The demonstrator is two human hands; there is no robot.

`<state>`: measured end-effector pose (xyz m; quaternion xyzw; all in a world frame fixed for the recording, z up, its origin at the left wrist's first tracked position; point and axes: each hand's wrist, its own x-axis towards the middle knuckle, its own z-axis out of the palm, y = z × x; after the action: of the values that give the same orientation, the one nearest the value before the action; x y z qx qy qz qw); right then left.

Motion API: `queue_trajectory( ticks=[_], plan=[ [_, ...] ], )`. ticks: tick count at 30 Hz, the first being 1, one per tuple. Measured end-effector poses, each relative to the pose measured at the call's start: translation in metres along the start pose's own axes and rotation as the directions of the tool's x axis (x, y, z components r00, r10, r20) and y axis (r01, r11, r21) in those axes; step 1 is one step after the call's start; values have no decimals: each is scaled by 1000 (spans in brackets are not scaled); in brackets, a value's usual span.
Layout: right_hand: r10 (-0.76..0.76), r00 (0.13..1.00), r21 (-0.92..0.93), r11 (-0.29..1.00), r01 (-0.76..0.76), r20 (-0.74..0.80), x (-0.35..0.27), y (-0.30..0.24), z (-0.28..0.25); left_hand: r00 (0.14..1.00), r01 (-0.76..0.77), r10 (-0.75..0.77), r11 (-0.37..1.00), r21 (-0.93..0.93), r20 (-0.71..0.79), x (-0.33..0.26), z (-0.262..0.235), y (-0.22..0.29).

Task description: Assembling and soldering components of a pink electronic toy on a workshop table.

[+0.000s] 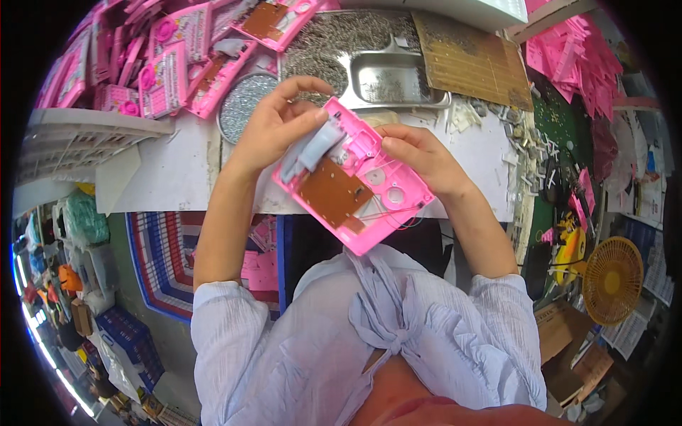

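A pink plastic toy casing (pixel 369 236) is held tilted above the front edge of the work table, its inner side facing up. Inside it lies a brown circuit board (pixel 331 193), and thin coloured wires (pixel 395 214) run along the lower right edge. A pale grey-blue piece (pixel 317 147) sits against the upper left side of the casing; how it is fixed I cannot tell. My left hand (pixel 278 128) grips the upper left corner, thumb near the grey-blue piece. With fingers closed round the upper right edge, my right hand (pixel 420 156) steadies the casing.
Pink toy casings (pixel 165 78) are heaped at the back left, beside a round tray of small metal parts (pixel 245 106). A steel tray (pixel 391 78) and brown board (pixel 472 57) lie at the back. A yellow fan (pixel 612 280) stands right; a blue-edged crate (pixel 163 263) is below left.
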<state>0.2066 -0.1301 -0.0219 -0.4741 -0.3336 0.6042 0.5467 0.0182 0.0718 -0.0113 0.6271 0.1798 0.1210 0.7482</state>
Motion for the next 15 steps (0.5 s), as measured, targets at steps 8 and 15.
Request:
queue_trajectory(
  ticks=[8,15],
  plan=[
    [-405,850,-791,611,-24,-338,-23,32,7,843,-407,522,463,788,128,-55,65,-35],
    [-425,840,-874,473,-111,-336,-40,45,9,834,-494,490,462,736,252,-44,58,-57]
  ],
)
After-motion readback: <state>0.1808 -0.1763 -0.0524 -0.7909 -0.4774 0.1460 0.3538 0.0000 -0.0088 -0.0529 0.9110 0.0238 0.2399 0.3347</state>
